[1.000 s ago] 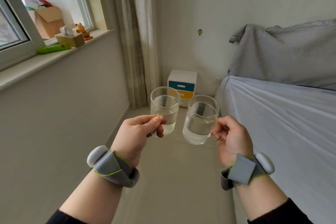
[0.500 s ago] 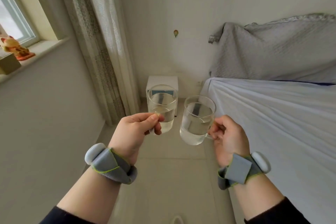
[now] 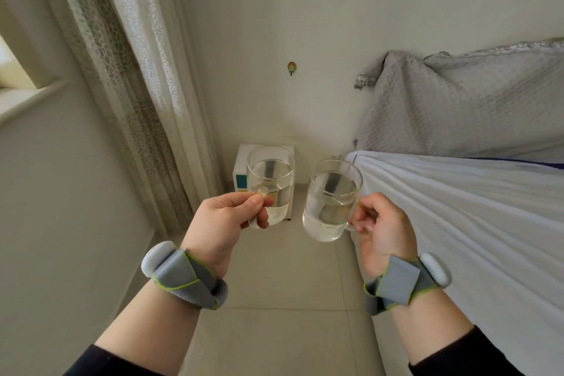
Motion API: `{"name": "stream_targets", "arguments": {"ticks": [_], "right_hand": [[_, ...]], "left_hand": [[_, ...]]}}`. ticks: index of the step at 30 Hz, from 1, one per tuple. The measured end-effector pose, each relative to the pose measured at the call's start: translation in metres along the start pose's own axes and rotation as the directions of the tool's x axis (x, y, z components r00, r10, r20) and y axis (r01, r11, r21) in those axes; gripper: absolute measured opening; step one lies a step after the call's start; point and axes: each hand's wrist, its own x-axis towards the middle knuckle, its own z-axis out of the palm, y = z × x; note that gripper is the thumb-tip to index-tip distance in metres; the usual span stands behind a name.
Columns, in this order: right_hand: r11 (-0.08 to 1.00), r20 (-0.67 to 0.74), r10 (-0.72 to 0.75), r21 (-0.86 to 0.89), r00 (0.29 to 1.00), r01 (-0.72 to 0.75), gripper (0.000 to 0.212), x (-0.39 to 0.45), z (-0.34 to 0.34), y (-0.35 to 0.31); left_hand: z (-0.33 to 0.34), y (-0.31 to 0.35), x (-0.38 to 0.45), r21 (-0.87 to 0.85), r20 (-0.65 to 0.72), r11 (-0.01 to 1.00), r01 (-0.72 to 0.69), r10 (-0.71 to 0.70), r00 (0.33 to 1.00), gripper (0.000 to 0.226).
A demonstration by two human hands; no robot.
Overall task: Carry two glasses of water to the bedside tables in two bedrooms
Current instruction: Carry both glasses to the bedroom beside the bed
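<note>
I carry two clear glass mugs, each more than half full of water. My left hand (image 3: 227, 218) grips the handle of the left mug (image 3: 271, 175), held upright in front of me. My right hand (image 3: 381, 227) grips the handle of the right mug (image 3: 331, 201), which tilts slightly to the left. Straight ahead, partly hidden behind the left mug, a small white bedside table (image 3: 244, 162) with a teal drawer front stands against the far wall.
A bed with a white sheet (image 3: 457, 223) and a grey quilted cover (image 3: 457, 107) fills the right side. A patterned curtain (image 3: 122, 70) hangs at the left by a window sill (image 3: 27, 101). A narrow strip of tiled floor (image 3: 274, 299) runs between wall and bed.
I have walked forward along the bed. The bedside table is closer and sits behind the left mug, and the window with its sill items has slid out of view to the left.
</note>
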Motion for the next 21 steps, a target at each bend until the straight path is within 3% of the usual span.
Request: {"name": "stream_targets", "arguments": {"ticks": [14,21], "right_hand": [[0.994,-0.156,0.015,0.113,0.988,0.003,0.045,0.176,0.096,0.021],[0.993,-0.191,0.068,0.11,0.979,-0.048,0.031,0.268,0.118,0.039]], "left_hand": [[-0.012,-0.008,0.241,0.071,0.192,0.997,0.018,-0.032,0.981,0.017],[0.004,-0.021,0.343,0.076,0.197,0.996,0.047,-0.061,0.979,0.02]]}}
